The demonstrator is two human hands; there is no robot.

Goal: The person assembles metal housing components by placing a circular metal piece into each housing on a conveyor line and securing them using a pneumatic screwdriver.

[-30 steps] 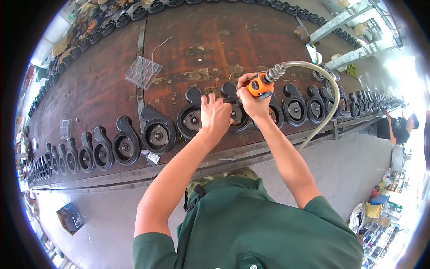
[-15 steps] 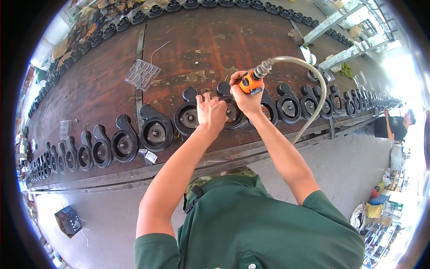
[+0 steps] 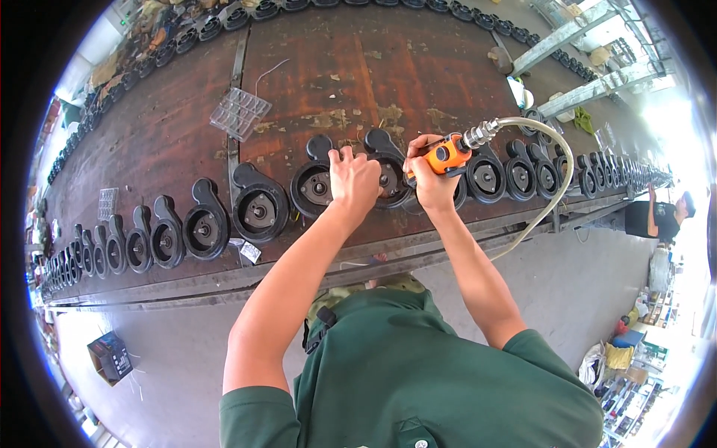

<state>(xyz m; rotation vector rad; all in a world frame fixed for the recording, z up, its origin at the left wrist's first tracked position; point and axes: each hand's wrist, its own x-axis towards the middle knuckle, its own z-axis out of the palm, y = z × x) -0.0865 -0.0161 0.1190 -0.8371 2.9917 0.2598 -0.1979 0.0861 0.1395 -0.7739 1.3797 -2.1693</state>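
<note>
Your right hand (image 3: 435, 178) gripping pneumatic tool (image 3: 450, 154), left hand (image 3: 355, 181) curled at black housing (image 3: 391, 178), hold unclear, by front bench edge (image 3: 403, 245)

The table (image 3: 314, 67) has a reddish-brown, scuffed top with tan worn patches (image 3: 328, 119), crossed by a narrow metal strip (image 3: 237, 71). Black round housings (image 3: 260, 213), each with a rounded lobe pointing away from the near edge and a metal hub inside, stand in a long row beside that edge. More black housings (image 3: 324, 3) line the far side. Left of centre lies a clear compartment tray (image 3: 240, 113), with a thin pale wire (image 3: 270, 70) just beyond it. A smaller clear tray (image 3: 108, 209) rests farther left, and a small white packet (image 3: 250, 253) lies near the front edge.
</note>
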